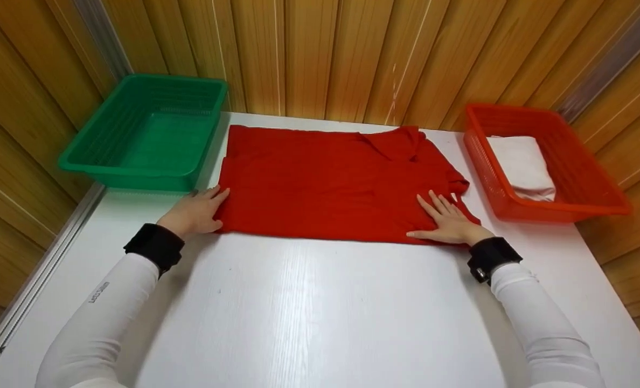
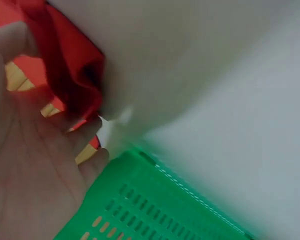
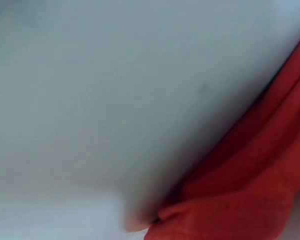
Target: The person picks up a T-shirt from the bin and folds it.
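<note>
A red collared shirt lies folded lengthwise across the white table, its collar to the right and its hem to the left. My left hand is at the shirt's near left corner, with thumb and fingertips touching the hem edge. In the left wrist view, the hem shows in front of the thumb and fingertips, beside the palm. My right hand rests flat with spread fingers on the near right part, by the shoulder. Red cloth fills the lower right of the right wrist view.
A green basket stands at the back left, near my left hand. At the right, a red basket holds a folded white cloth. The white table extends in front of the shirt; a wood-patterned wall rises behind.
</note>
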A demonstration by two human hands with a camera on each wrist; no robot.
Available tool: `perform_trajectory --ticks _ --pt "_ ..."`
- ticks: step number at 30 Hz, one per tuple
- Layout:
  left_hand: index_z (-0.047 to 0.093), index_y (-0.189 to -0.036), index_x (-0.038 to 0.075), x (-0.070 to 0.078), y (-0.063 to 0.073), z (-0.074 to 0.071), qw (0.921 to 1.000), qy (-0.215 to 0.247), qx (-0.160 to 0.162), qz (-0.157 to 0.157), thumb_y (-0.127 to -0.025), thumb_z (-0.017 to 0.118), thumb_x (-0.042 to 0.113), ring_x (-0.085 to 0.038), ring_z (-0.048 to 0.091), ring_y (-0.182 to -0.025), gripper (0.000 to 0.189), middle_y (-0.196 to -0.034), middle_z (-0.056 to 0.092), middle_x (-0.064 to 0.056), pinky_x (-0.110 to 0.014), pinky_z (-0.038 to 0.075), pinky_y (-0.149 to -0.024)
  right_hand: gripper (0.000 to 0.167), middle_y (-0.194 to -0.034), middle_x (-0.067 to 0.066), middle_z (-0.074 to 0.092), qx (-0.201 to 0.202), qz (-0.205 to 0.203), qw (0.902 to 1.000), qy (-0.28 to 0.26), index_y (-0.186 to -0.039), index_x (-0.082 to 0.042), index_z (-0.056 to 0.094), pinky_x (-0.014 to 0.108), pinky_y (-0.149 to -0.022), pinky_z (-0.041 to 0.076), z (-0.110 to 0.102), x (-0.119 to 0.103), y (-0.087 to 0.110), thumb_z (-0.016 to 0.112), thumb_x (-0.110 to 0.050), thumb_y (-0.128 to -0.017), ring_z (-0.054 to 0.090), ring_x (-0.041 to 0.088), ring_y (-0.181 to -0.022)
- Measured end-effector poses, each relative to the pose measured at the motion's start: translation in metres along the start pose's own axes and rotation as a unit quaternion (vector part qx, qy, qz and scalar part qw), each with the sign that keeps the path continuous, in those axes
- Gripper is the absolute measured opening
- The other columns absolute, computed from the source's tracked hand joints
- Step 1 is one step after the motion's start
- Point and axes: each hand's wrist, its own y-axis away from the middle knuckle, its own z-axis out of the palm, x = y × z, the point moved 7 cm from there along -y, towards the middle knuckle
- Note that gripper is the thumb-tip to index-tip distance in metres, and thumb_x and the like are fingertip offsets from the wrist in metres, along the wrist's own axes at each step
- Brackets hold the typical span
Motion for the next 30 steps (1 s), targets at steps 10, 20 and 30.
perform_trajectory --ticks 10,20,30 --pt "0.056 -0.067 0.003 0.007 0.032 -0.014 0.9790 0.048 0.187 -0.067 -0.088 0.077 0.043 -0.024 0.051 -0.054 0.050 -0.057 0.048 -0.009 -0.032 0.042 -0.047 0.116 -0.173 0.022 -0.012 -0.003 0.007 0.9999 0.007 -0.166 -0.020 0.000 0.071 -0.125 -0.006 0.002 0.004 -0.002 0.056 -0.080 -0.085 -0.009 0.051 -0.158" --pt "0.055 -0.058 0.009 0.007 0.025 0.008 0.9786 0.122 0.132 -0.100 -0.090 0.073 0.033 -0.019 0.048 -0.053 0.044 -0.051 0.043 0.001 -0.026 0.032 -0.047 0.116 -0.173 0.019 -0.013 0.001 0.004 1.0000 0.002 -0.166 -0.024 -0.001 0.070 -0.126 -0.005 0.004 0.009 -0.008 0.056 -0.083 -0.083 -0.010 0.049 -0.159" --pt "0.073 -0.075 -0.003 -0.001 0.031 -0.006 0.9761 0.193 0.071 -0.071 -0.091 0.074 0.014 -0.018 0.048 -0.059 0.023 -0.058 0.055 -0.003 -0.025 0.039 -0.054 0.118 -0.173 0.019 -0.014 -0.009 0.009 0.9999 0.002 -0.166 -0.023 -0.002 0.071 -0.125 -0.007 0.003 0.007 -0.007 0.057 -0.082 -0.083 -0.011 0.050 -0.158"
